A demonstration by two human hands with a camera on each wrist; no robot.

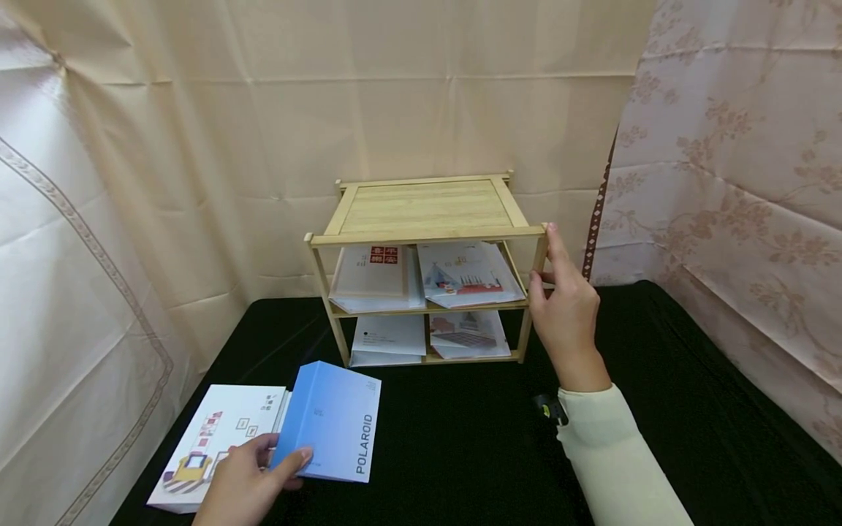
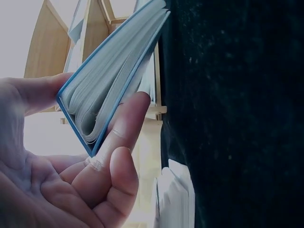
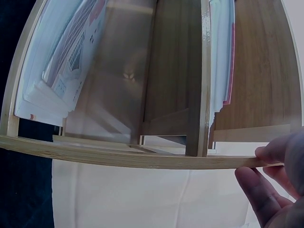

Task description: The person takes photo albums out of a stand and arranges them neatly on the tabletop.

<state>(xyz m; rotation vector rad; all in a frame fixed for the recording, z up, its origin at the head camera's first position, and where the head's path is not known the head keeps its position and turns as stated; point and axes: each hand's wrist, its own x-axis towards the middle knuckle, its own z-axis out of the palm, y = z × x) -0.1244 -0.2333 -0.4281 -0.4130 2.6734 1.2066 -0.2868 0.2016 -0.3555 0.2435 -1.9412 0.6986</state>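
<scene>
My left hand (image 1: pixel 253 478) pinches a blue photo album (image 1: pixel 332 427) marked POLAROID, thumb on its cover and fingers beneath. In the left wrist view, the pocket pages of the album (image 2: pixel 111 78) show at its edge. At the front right post of a small wooden shelf (image 1: pixel 421 208), my right hand (image 1: pixel 566 314) grips the upright near the top. The right wrist view shows thumb and fingers around that post (image 3: pixel 190 162). Beside the left hand, partly behind it, a white album (image 1: pixel 224 431) with a printed drawing lies on the black cloth.
White booklets lie on the shelf's middle level, one with a red stamp (image 1: pixel 378 274), one with a tent drawing (image 1: pixel 467 274). More booklets (image 1: pixel 388 336) fill the bottom level. Black cloth (image 1: pixel 454 438) covers the table. Curtains (image 1: pixel 408 109) hang behind and at both sides.
</scene>
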